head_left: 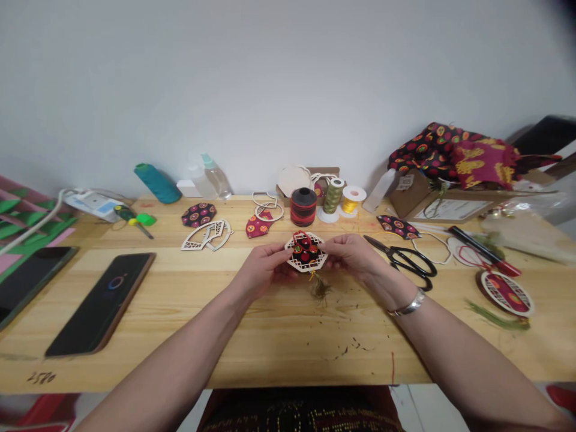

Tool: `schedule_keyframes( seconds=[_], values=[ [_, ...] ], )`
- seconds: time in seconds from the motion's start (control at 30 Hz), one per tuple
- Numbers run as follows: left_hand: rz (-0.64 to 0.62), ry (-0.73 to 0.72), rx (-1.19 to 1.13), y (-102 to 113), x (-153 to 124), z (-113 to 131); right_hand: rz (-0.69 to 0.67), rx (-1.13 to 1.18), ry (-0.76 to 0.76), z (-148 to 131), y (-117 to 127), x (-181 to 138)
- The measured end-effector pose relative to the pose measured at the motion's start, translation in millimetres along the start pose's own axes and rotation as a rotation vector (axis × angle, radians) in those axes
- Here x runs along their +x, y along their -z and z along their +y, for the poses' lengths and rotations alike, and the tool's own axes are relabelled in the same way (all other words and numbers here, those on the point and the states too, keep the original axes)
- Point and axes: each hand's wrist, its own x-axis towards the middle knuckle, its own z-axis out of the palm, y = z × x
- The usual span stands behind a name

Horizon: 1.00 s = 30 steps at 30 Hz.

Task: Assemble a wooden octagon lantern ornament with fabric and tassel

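Observation:
Between my two hands is an octagonal ornament [307, 257], a pale lattice frame over dark patterned fabric with a red cord loop lying across its front. A green tassel [320, 287] hangs from its lower edge by a yellow tie. My left hand [269, 262] pinches the left rim, its other fingers partly hidden behind. On the opposite rim, my right hand [348, 255] grips with thumb and fingers. Black-handled scissors [407, 259] lie just beyond my right wrist. A black-and-red thread spool [303, 207] stands right behind the ornament.
At left lie a phone [101, 306] and a screwdriver [135, 221]. Cut lattice frames [207, 235] sit left of centre. Green [333, 197] and yellow [351, 200] spools stand at the back. A cardboard box [416, 201] bearing fabric stands back right, an oval tasselled ornament [506, 293] in front.

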Motion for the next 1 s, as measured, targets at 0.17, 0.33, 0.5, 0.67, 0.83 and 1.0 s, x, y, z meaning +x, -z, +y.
schedule_keyframes(
  seconds=[0.17,0.33,0.5,0.67,0.83,1.0],
  values=[
    [-0.037,-0.023,0.020,0.0,0.8,0.4,0.007,-0.016,0.035,-0.9,-0.7,-1.2],
    [-0.060,-0.131,0.086,1.1,3.2,-1.9,0.040,-0.051,0.145,-3.7,-4.3,-3.7],
    [-0.026,-0.313,0.189,0.5,1.0,2.4,0.156,-0.167,0.370,-3.4,-8.0,-6.8],
    [0.088,-0.413,0.252,0.0,-1.3,4.8,0.291,-0.441,0.655,-3.5,-10.6,-14.0],
    [0.101,-0.436,0.212,-1.3,-1.3,2.5,0.331,-0.538,0.807,-2.8,-11.1,-15.9],
    [0.145,-0.431,0.160,-4.3,-1.9,0.4,0.345,-0.566,0.814,-0.6,-10.1,-14.3]
  ],
)
